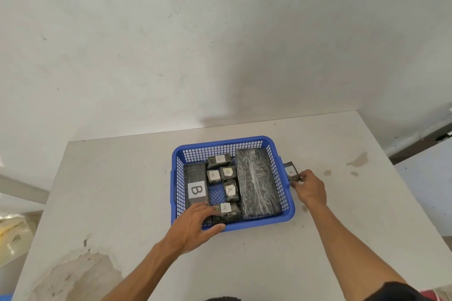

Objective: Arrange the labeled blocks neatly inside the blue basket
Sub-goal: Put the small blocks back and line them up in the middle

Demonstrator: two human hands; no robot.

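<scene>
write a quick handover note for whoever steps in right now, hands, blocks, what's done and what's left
Left hand: resting on the near rim of the blue plastic mesh basket, fingers on the near small block labelled A; grip unclear.
Right hand: outside the basket's right wall, pinching a small dark wrapped block labelled A.
Done: in the basket lie the long dark block labelled B at left, the large unlabelled wrapped block at right, and five small A blocks between them.
Left: bring the held block in; the bare gap mid-basket may suit. Straighten the tilted A blocks.

The left hand (pixel 193 222) covers the near end of the B block (pixel 195 186) in the blue basket (pixel 281 217); both forearms run off the bottom edge.
</scene>
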